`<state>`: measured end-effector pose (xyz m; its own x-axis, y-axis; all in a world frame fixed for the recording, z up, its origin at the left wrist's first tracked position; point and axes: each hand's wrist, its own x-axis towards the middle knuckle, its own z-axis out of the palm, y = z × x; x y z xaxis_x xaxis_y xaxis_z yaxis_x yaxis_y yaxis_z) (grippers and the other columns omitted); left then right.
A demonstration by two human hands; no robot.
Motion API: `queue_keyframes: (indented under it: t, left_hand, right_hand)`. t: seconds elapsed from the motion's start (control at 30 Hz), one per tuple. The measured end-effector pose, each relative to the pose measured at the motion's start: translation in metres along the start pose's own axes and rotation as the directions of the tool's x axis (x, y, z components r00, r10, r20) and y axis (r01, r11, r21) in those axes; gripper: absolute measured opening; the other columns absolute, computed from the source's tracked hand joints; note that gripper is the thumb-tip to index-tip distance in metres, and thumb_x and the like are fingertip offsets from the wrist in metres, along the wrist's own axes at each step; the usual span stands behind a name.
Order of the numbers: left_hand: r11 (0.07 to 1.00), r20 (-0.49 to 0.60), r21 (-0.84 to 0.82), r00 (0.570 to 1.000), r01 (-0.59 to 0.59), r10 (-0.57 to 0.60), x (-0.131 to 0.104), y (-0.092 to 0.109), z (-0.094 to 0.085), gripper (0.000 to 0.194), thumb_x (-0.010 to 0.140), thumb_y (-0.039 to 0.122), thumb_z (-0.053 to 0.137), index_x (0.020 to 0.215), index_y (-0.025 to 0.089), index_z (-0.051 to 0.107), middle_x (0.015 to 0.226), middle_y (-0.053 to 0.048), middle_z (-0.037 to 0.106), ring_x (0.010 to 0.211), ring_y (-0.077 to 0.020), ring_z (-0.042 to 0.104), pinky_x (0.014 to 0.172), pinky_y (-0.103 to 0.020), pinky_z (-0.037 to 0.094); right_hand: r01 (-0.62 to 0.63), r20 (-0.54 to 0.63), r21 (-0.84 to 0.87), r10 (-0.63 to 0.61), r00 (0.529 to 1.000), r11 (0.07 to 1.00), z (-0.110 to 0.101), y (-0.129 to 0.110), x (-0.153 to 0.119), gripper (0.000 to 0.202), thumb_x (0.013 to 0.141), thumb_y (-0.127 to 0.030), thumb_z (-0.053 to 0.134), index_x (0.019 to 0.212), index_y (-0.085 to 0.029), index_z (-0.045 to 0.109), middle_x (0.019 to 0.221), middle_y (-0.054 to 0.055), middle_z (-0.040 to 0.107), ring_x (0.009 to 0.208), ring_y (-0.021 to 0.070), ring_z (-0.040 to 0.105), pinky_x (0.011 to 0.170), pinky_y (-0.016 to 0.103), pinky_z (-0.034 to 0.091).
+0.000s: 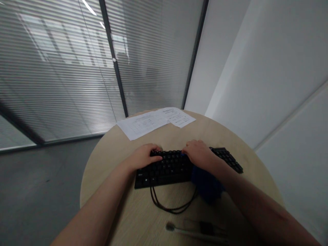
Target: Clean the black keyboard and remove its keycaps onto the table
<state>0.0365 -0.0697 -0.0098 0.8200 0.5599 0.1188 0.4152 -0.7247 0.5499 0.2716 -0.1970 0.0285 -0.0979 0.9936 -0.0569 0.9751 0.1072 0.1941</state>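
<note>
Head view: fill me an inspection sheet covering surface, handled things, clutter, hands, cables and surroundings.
Surface: round wood-toned table.
Handled things: black keyboard, partly hidden by the hands; blue cloth.
Clutter: printed papers at the far side; brush at the near side; dark item beside it unclear.
Hands: left hand grips the keyboard, thumb over keys; right hand over the keyboard, cloth beneath, grip hidden.
Cables: dark cable looped on the keyboard's near side.
Surroundings: blinds, pale wall, grey floor.
</note>
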Motion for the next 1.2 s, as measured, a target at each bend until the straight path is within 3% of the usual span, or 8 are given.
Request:
queue_keyframes:
  t: [0.23,0.43,0.5,0.67,0.77,0.93,1.2]
  left_hand:
    - [1.0,0.008,-0.002,1.0,0.004,-0.004,0.0,0.0,-0.001,0.029,0.082,0.041,0.064,0.103,0.022,0.069,0.106,-0.006,0.073,0.1,-0.0242,0.065,0.091,-0.037,0.048]
    - [1.0,0.004,0.01,1.0,0.012,-0.012,0.0,0.0,-0.001,0.03,0.082,0.043,0.063,0.104,0.023,0.069,0.106,-0.005,0.073,0.1,-0.0244,0.065,0.09,-0.037,0.048]
    - [1.0,0.011,0.027,1.0,0.003,-0.003,-0.001,0.001,-0.002,0.03,0.083,0.043,0.063,0.103,0.022,0.069,0.105,-0.005,0.073,0.098,-0.0247,0.065,0.089,-0.037,0.048]
    - [0.998,0.011,0.055,1.0,0.0,0.0,-0.001,0.003,-0.004,0.03,0.084,0.043,0.062,0.104,0.022,0.07,0.106,-0.006,0.072,0.099,-0.0252,0.065,0.089,-0.038,0.048]
    - [0.998,0.007,0.06,1.0,0.004,-0.004,-0.001,0.003,-0.003,0.03,0.084,0.043,0.062,0.104,0.022,0.07,0.106,-0.006,0.073,0.1,-0.0254,0.065,0.09,-0.038,0.048]
    - [0.998,0.003,0.055,1.0,-0.013,0.012,-0.001,0.001,-0.003,0.031,0.084,0.044,0.062,0.104,0.021,0.07,0.106,-0.006,0.073,0.1,-0.0251,0.065,0.091,-0.037,0.048]
    - [0.997,0.015,0.076,1.0,-0.008,0.007,0.0,0.001,-0.004,0.032,0.085,0.043,0.062,0.105,0.021,0.069,0.106,-0.007,0.072,0.1,-0.0254,0.065,0.091,-0.038,0.048]
  right_hand:
    - [-0.035,0.053,-0.032,0.037,0.998,0.999,-0.002,0.015,-0.004,0.032,0.094,-0.016,0.05,0.106,-0.022,0.079,0.104,0.013,0.075,0.101,0.0278,0.067,0.082,0.035,0.048]
    - [-0.238,0.005,-0.01,0.238,0.971,0.971,-0.02,0.066,-0.023,0.03,0.094,-0.018,0.051,0.106,-0.018,0.078,0.109,0.014,0.075,0.103,0.0275,0.067,0.086,0.035,0.048]
    - [-0.235,-0.029,0.068,0.237,0.971,0.97,-0.024,0.077,-0.025,0.03,0.096,-0.022,0.05,0.107,-0.017,0.078,0.11,0.013,0.075,0.103,0.0261,0.067,0.089,0.034,0.047]
    - [0.03,-0.083,0.329,-0.002,0.997,0.944,-0.014,0.061,-0.012,0.024,0.094,-0.021,0.056,0.105,-0.018,0.078,0.109,0.008,0.077,0.102,0.021,0.067,0.091,0.029,0.047]
    - [0.108,-0.053,0.332,-0.095,0.994,0.937,-0.003,0.046,-0.002,0.022,0.092,-0.022,0.059,0.103,-0.02,0.079,0.105,0.007,0.077,0.101,0.0209,0.068,0.089,0.029,0.047]
    - [0.04,0.047,0.194,-0.05,0.998,0.98,0.003,0.043,0.001,0.024,0.092,-0.024,0.059,0.101,-0.022,0.081,0.101,0.008,0.079,0.095,0.023,0.07,0.081,0.03,0.047]
    - [-0.095,0.155,0.21,0.063,0.986,0.973,0.003,0.064,-0.004,0.024,0.086,-0.023,0.061,0.099,-0.022,0.082,0.097,0.009,0.08,0.089,0.0222,0.071,0.074,0.029,0.047]
